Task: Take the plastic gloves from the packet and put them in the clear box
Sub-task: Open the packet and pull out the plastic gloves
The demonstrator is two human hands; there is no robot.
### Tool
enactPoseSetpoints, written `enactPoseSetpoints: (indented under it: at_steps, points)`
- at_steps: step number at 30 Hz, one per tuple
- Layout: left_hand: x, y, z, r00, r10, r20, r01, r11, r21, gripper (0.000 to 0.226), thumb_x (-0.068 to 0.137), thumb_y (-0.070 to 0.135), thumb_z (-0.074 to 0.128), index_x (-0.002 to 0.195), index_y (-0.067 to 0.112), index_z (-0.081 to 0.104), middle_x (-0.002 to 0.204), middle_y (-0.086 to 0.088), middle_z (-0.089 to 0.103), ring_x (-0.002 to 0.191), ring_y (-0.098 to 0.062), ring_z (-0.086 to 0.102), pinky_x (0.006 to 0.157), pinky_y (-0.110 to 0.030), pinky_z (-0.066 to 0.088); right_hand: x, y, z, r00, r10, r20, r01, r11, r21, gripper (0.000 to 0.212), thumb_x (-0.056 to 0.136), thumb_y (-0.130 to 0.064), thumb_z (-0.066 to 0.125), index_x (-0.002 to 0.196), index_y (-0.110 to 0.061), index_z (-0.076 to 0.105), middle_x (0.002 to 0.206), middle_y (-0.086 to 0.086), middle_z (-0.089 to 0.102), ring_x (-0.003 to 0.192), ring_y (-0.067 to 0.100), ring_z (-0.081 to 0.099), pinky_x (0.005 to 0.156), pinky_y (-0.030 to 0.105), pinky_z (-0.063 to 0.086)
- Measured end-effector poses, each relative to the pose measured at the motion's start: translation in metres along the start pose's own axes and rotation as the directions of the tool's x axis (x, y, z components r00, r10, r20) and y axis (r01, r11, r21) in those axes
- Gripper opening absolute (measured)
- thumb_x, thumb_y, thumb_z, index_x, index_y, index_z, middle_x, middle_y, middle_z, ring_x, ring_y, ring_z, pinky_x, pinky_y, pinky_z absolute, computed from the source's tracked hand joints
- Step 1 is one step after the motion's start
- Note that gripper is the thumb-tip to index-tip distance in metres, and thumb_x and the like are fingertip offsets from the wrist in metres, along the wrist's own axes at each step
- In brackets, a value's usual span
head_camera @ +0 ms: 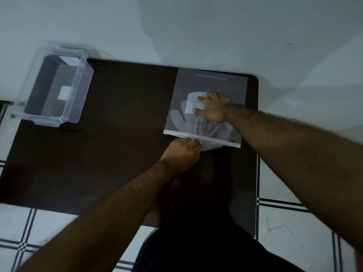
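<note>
Table (117,144): dark, set against a pale wall, tiled floor around it.

Packet (208,85): flat and translucent, at your 1 o'clock on the table, its white-edged mouth facing you.

Gloves (211,143): thin plastic, mostly inside the packet; a bunched part sticks out of the mouth at its near edge. A glove outline and a white label (193,104) show through the packet.

Right hand (211,108): yours, fingers spread, palm pressed flat on the packet over the label; it grips nothing.

Left hand (183,152): yours, at 12 o'clock close in, fingers closed, pinching the gloves at the packet's mouth.

Box (59,87): clear, lidless, at your 10 o'clock on the far left table corner, well apart from the packet. A white label shows on it.
</note>
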State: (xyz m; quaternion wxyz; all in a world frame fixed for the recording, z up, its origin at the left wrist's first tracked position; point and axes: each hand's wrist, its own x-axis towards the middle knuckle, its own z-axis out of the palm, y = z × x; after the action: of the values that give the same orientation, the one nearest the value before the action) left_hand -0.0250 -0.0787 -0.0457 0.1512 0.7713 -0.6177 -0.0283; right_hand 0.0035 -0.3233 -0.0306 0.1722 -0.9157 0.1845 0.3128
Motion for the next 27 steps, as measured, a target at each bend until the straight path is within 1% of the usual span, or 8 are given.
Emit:
enactPoseSetpoints:
  at_steps: [2,4,9,13,16,19,23,27]
  points:
    - [-0.013,0.01,0.0,1.0,0.022,0.02,-0.022,1.0,0.004,0.007,0.09,0.018,0.072,0.087,0.011,0.072,0.087,-0.008,0.069,0.069,-0.028,0.065,0.061,-0.038,0.052,0.004,0.003,0.001,1.0,-0.009,-0.007,0.009,1.0,-0.019,0.093,0.091,-0.087,0.039,0.167,-0.043,0.012,0.179,0.0,-0.003,0.163,0.04,-0.001,0.126,0.067,0.01]
    - [-0.03,0.018,0.003,0.996,0.051,0.067,-0.052,0.999,0.014,0.01,0.092,0.022,0.069,0.091,0.013,0.073,0.091,-0.007,0.07,0.073,-0.027,0.066,0.063,-0.038,0.054,0.007,0.005,0.0,1.0,-0.028,-0.005,0.028,0.998,-0.056,0.1,0.085,-0.086,0.051,0.167,-0.044,0.01,0.179,-0.001,-0.004,0.162,0.041,0.001,0.125,0.069,0.013]
    - [-0.079,0.042,0.013,0.999,0.032,0.043,-0.032,0.999,-0.007,0.009,0.091,0.02,0.071,0.084,0.015,0.07,0.084,-0.005,0.066,0.064,-0.025,0.06,0.057,-0.037,0.05,0.006,0.007,0.003,0.994,-0.101,-0.049,0.092,0.982,-0.167,0.102,0.091,-0.068,0.067,0.168,-0.037,0.008,0.179,0.007,-0.003,0.161,0.046,0.006,0.125,0.068,0.013]
    - [-0.119,0.055,0.021,0.997,0.014,0.079,-0.015,1.0,0.012,0.012,0.095,0.022,0.065,0.087,0.015,0.071,0.089,-0.005,0.068,0.067,-0.024,0.061,0.059,-0.038,0.052,0.001,0.003,0.008,0.987,-0.12,-0.105,0.097,0.974,-0.207,0.097,0.093,-0.062,0.067,0.167,-0.034,0.012,0.178,0.008,0.003,0.161,0.043,0.01,0.125,0.069,0.017]
    - [-0.141,0.065,0.023,0.996,-0.002,0.087,0.001,1.0,0.018,0.011,0.095,0.02,0.067,0.086,0.014,0.07,0.087,-0.005,0.067,0.065,-0.024,0.06,0.057,-0.038,0.051,-0.009,-0.003,0.014,0.965,-0.166,-0.201,0.115,0.963,-0.246,0.082,0.099,-0.054,0.061,0.166,-0.028,0.021,0.176,0.01,0.015,0.159,0.041,0.019,0.124,0.07,0.02]
    - [-0.153,0.073,0.021,0.999,-0.019,0.048,0.019,1.0,0.007,0.012,0.092,0.017,0.07,0.081,0.014,0.067,0.082,-0.005,0.064,0.062,-0.025,0.057,0.054,-0.038,0.049,-0.029,-0.014,0.03,0.932,-0.224,-0.284,0.159,0.959,-0.232,0.07,0.102,-0.047,0.058,0.163,-0.023,0.034,0.173,0.011,0.026,0.157,0.039,0.026,0.124,0.068,0.021]
    - [-0.163,0.081,0.017,0.999,-0.029,0.022,0.028,0.999,0.014,0.012,0.092,0.017,0.071,0.081,0.015,0.065,0.082,-0.005,0.062,0.062,-0.024,0.055,0.055,-0.037,0.047,-0.061,-0.024,0.062,0.879,-0.369,-0.3,0.275,0.909,-0.313,0.055,0.101,-0.047,0.057,0.149,-0.02,0.052,0.162,0.012,0.043,0.15,0.037,0.038,0.123,0.067,0.026]
    - [-0.172,0.085,0.015,0.998,-0.048,0.033,0.047,0.998,0.033,0.01,0.093,0.02,0.07,0.084,0.015,0.067,0.084,-0.004,0.064,0.062,-0.023,0.055,0.055,-0.036,0.047,-0.099,-0.03,0.095,0.803,-0.465,-0.373,0.369,0.879,-0.302,0.053,0.103,-0.05,0.05,0.145,-0.019,0.056,0.155,0.011,0.052,0.146,0.034,0.042,0.124,0.062,0.027]
